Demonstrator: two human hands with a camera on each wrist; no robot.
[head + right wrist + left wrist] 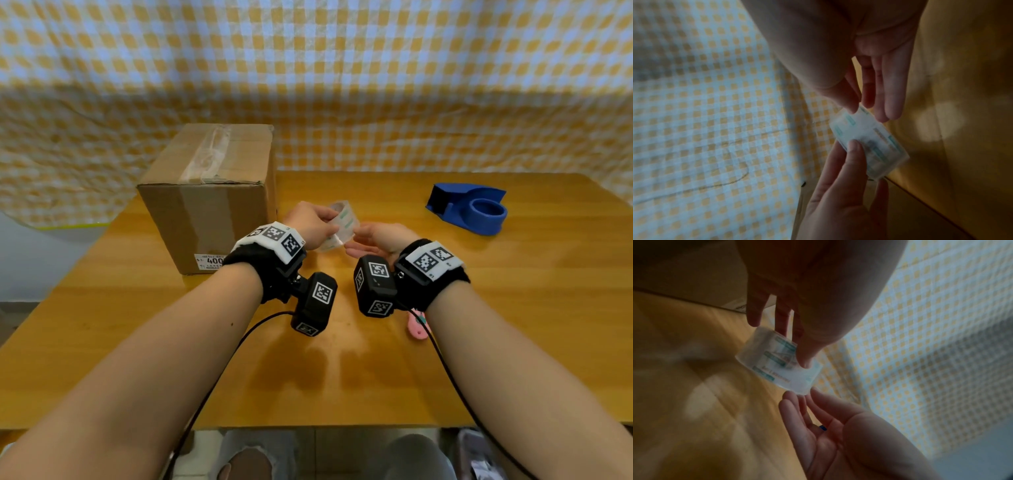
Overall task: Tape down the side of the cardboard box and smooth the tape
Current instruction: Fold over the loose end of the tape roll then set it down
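Observation:
A cardboard box [212, 209] stands at the back left of the wooden table [513, 308], with clear tape across its top and a white label low on its front. Just right of the box, above the table, my left hand [323, 222] grips a roll of clear tape [342, 224] with green print, thumb on top [854, 146] and fingers underneath. My right hand [356, 241] meets the roll's near edge, and its thumb and forefinger [859, 107] pinch that rim while the other fingers stay straight. In the left wrist view the roll [777, 365] shows between both hands.
A blue tape dispenser [472, 212] sits at the back right of the table. A small pink tool [418, 327] lies under my right wrist. A yellow-and-white checked cloth [342, 85] hangs behind the table. Cables run from both wrists past the front edge.

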